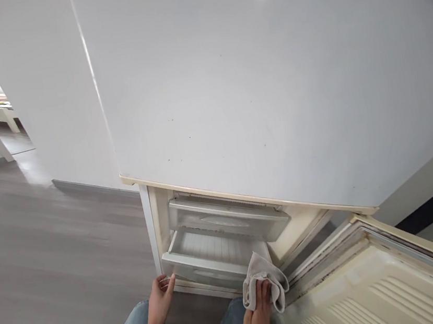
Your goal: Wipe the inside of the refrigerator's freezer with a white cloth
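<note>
A crumpled light grey cloth (262, 274) is bunched in my right hand (257, 309), whose fingers press into its folds. The cloth lies against the right end of the pulled-out lower drawer (206, 268), close to the open door. My left hand (160, 300) is by that drawer's front left corner, its fingers loosely curled and thumb apart, with nothing visible in it. Whether its fingertips touch the drawer I cannot tell. Above, a translucent upper drawer (227, 218) sits in the fridge compartment (295, 226). The lower drawer's ribbed bottom shows, with nothing on it.
A large closed white door panel (231, 92) rises above the compartment. The open lower door (358, 286), with dark stains along its seal, stands at the right. Grey wood-look floor (55, 266) stretches left, and a doorway shows a piece of furniture (1, 112) beyond.
</note>
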Demonstrator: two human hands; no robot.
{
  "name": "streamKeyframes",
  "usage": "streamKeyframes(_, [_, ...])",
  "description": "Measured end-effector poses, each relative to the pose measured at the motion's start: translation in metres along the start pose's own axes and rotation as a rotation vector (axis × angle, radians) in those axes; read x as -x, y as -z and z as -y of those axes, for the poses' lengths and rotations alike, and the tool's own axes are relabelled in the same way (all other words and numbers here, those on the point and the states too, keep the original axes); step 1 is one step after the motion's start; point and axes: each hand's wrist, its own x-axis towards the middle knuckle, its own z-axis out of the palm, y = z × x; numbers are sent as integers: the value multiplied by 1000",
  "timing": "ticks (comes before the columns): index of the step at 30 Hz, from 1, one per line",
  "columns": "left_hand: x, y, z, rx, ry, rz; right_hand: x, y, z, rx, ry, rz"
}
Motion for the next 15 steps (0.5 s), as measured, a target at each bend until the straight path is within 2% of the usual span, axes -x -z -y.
streamKeyframes(4, [-6,3,-9,-4,28,25,4,-10,7,7,-71,-8])
streamKeyframes(7, [-3,1,-8,43,68,59,16,-16,3,47,-109,18])
streamKeyframes(11, [11,-15,4,195,120,144,24,-26,-6,113,-113,25])
streamKeyframes(15, [15,-36,3,320,136,227,10,-41,-13,70,-110,-32])
